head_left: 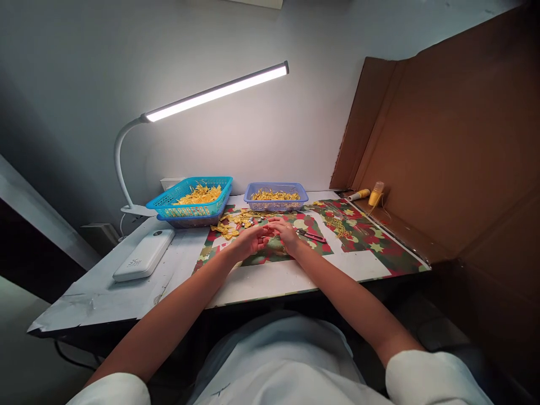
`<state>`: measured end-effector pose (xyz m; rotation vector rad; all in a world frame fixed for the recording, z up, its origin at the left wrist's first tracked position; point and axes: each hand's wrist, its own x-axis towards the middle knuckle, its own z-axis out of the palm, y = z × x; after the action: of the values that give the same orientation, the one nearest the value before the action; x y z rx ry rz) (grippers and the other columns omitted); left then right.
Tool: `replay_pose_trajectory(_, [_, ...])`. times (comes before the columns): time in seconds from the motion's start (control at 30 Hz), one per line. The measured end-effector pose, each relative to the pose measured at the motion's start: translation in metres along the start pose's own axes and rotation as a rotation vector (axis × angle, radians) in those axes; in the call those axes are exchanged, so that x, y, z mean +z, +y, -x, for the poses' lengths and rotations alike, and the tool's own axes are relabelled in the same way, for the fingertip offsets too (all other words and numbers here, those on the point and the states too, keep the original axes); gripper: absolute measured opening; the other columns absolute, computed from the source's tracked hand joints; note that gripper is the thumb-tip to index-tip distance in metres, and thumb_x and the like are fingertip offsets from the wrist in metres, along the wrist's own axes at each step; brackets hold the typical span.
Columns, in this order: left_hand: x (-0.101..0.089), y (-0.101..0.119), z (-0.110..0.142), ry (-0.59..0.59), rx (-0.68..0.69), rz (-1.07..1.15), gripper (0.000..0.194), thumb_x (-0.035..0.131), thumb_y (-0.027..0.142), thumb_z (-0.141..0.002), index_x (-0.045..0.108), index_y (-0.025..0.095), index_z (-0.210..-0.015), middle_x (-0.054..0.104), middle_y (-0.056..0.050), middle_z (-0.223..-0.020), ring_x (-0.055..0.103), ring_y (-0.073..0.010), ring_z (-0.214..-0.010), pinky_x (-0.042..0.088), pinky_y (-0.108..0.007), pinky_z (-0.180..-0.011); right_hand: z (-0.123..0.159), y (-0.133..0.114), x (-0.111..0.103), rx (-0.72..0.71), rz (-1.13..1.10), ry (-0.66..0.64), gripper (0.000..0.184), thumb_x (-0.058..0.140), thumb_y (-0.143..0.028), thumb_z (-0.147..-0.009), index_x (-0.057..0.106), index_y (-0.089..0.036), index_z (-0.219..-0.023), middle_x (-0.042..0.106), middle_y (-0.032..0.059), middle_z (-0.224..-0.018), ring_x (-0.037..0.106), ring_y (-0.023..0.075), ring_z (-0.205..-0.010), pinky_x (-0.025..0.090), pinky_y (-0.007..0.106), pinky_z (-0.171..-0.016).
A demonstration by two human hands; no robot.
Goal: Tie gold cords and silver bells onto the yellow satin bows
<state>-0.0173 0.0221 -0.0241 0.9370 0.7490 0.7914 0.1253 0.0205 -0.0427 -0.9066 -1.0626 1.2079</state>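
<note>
My left hand (250, 242) and my right hand (282, 233) meet over the camouflage-patterned sheet, fingertips bent together. Their fingers look pinched around something too small to make out. Close to the left hand lie yellow ribbon pieces (226, 230), with several small shiny bits (253, 221) just behind. Beside my right hand rests a slim pinkish tool with a dark tip (313, 236), perhaps thread snips. Further right is a loose tangle of thin gold strings (338, 227).
A blue basket (157, 201) of yellow ribbon pieces stands back left, and a purple basket (276, 206) of gold pieces back centre. A lamp (219, 91) arches above. A white power bank (144, 256) lies left; a cardboard wall (455, 135) rises right, near a yellow-capped bottle (376, 194).
</note>
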Motion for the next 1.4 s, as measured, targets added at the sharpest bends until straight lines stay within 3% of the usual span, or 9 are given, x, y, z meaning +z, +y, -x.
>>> replay_pose_trajectory(0.33, [0.0018, -0.0016, -0.0007, 0.074, -0.002, 0.052, 0.008, 0.068, 0.008, -0.073, 0.065, 0.012, -0.079, 0.064, -0.003, -0.072, 0.051, -0.0055, -0.05, 0.043, -0.016, -0.048, 0.001, 0.0001, -0.0004, -0.027, 0.042, -0.021, 0.017, 0.072, -0.037, -0.056, 0.07, -0.021, -0.061, 0.061, 0.0037, -0.104, 0.053, 0.0198, -0.101, 0.04, 0.033, -0.092])
replay_pose_trajectory(0.63, [0.0021, -0.0039, -0.0006, 0.004, 0.002, 0.044, 0.012, 0.073, 0.011, -0.071, 0.061, 0.013, -0.075, 0.058, 0.001, -0.066, 0.049, -0.004, -0.049, 0.041, -0.014, -0.046, 0.0008, -0.0007, 0.0012, 0.0, 0.046, 0.001, 0.015, 0.074, -0.036, -0.055, 0.071, -0.022, -0.06, 0.062, 0.003, -0.1, 0.052, 0.0199, -0.1, 0.04, 0.031, -0.09])
replay_pose_trajectory(0.83, [-0.0007, -0.0008, 0.0006, -0.029, -0.04, 0.053, 0.009, 0.068, 0.019, -0.075, 0.066, 0.012, -0.079, 0.065, -0.005, -0.075, 0.055, -0.0079, -0.053, 0.047, -0.017, -0.048, 0.0028, -0.0029, 0.0012, 0.038, 0.05, -0.018, 0.013, 0.069, -0.033, -0.056, 0.068, -0.021, -0.06, 0.06, 0.0026, -0.099, 0.055, 0.0188, -0.095, 0.041, 0.032, -0.086])
replay_pose_trajectory(1.03, [-0.0027, 0.0012, -0.0025, 0.053, 0.115, 0.094, 0.013, 0.071, 0.021, -0.074, 0.068, 0.012, -0.084, 0.065, -0.003, -0.076, 0.053, -0.007, -0.053, 0.052, -0.022, -0.055, 0.005, -0.0033, 0.0019, 0.029, 0.04, -0.079, 0.011, 0.067, -0.03, -0.056, 0.068, -0.021, -0.062, 0.059, 0.0018, -0.096, 0.054, 0.0184, -0.097, 0.039, 0.032, -0.09])
replay_pose_trajectory(1.23, [-0.0023, -0.0008, -0.0057, 0.125, 0.191, 0.02, 0.02, 0.083, 0.022, -0.064, 0.07, 0.011, -0.076, 0.065, -0.002, -0.072, 0.055, -0.0065, -0.058, 0.043, -0.015, -0.049, 0.0042, -0.0019, 0.003, 0.018, 0.084, -0.096, 0.008, 0.068, -0.028, -0.056, 0.068, -0.022, -0.061, 0.057, 0.0009, -0.097, 0.053, 0.0173, -0.093, 0.039, 0.032, -0.091])
replay_pose_trajectory(1.4, [-0.0048, 0.0003, -0.0083, 0.173, 0.287, -0.01, 0.029, 0.086, 0.029, -0.057, 0.07, 0.011, -0.073, 0.057, 0.003, -0.06, 0.041, -0.0017, -0.045, 0.036, -0.015, -0.045, 0.0059, -0.0038, 0.0025, 0.015, 0.141, -0.124, 0.01, 0.064, -0.03, -0.059, 0.067, -0.021, -0.054, 0.057, 0.002, -0.103, 0.053, 0.0184, -0.098, 0.038, 0.031, -0.091])
